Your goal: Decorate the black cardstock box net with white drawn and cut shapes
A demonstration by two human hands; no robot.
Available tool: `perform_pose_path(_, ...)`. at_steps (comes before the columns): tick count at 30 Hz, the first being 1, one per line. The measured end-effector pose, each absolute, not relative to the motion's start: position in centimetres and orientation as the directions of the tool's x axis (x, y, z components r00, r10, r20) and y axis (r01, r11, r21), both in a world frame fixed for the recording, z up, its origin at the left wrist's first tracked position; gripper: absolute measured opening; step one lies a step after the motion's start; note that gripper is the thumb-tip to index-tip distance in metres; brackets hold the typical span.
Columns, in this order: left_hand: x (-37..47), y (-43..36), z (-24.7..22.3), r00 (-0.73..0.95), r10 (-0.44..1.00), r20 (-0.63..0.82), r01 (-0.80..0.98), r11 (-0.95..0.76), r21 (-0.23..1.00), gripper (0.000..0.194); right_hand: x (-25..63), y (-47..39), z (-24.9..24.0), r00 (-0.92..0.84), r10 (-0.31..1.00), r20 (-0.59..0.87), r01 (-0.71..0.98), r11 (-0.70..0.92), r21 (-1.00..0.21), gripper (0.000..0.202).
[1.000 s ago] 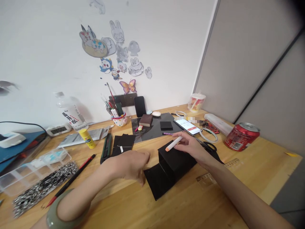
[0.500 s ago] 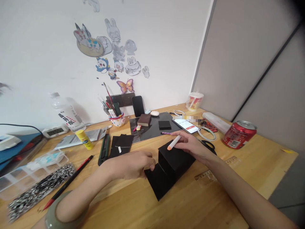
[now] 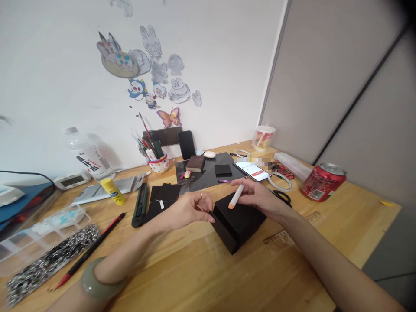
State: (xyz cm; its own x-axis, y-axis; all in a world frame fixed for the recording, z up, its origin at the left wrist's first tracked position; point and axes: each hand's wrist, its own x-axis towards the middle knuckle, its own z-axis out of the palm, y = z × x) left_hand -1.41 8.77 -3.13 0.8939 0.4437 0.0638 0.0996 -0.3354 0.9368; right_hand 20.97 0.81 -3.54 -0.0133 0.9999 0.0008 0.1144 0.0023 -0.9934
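Observation:
A black paper box [image 3: 250,219] lies on the wooden table in front of me, its open end toward the lower left. My left hand [image 3: 188,210] pinches the upper edge of the box's end flap [image 3: 225,236] between thumb and finger, holding it raised near the opening. On the top face, my right hand [image 3: 258,197] steadies the box while its fingers grip a white pen [image 3: 238,195] with an orange end pointing down. Black scissors [image 3: 282,197] lie behind the right hand, and a clear ruler [image 3: 277,237] sits just to the box's right.
Left of the box are a green utility knife [image 3: 139,208], black paper pieces [image 3: 165,195], a glue stick [image 3: 112,190] and a craft knife-like red-and-black pen [image 3: 92,249]. A red can [image 3: 323,182] stands at right. Behind lie a lit phone [image 3: 253,171] and a pen cup [image 3: 158,164].
My left hand has swung the flap up from lying flat to nearly upright against the box opening. The right hand stays on top, with the pen tilted more upright.

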Motion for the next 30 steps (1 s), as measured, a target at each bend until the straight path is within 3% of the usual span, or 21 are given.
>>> perform_pose_path(5,-1.0,8.3,-3.8,0.861,0.496,0.109,0.014,-0.237,0.971,0.041,20.8,0.9,-3.5,-0.005,1.0,0.017,0.129,0.017,-0.991,0.037)
perform_pose_path(10,-1.2,8.7,-4.0,0.842,0.516,0.156,0.003,-0.292,0.956,0.021,20.3,0.9,-3.1,0.034,0.999,0.022,0.148,0.016,-0.989,0.036)
perform_pose_path(18,-1.3,9.6,-5.7,0.8,0.539,0.264,-0.061,-0.364,0.93,0.015,20.2,1.1,-3.6,0.032,0.999,0.023,0.162,0.017,-0.987,0.038)
perform_pose_path(24,-1.6,9.6,-5.6,0.868,0.447,0.215,-0.084,-0.294,0.952,0.016,20.2,1.0,-3.5,0.021,0.999,0.025,0.162,0.021,-0.987,0.037)
perform_pose_path(30,-2.3,10.2,-5.3,0.939,0.325,0.11,-0.021,-0.266,0.964,0.036,20.2,1.0,-3.9,0.024,0.998,0.052,0.2,0.046,-0.979,0.038)
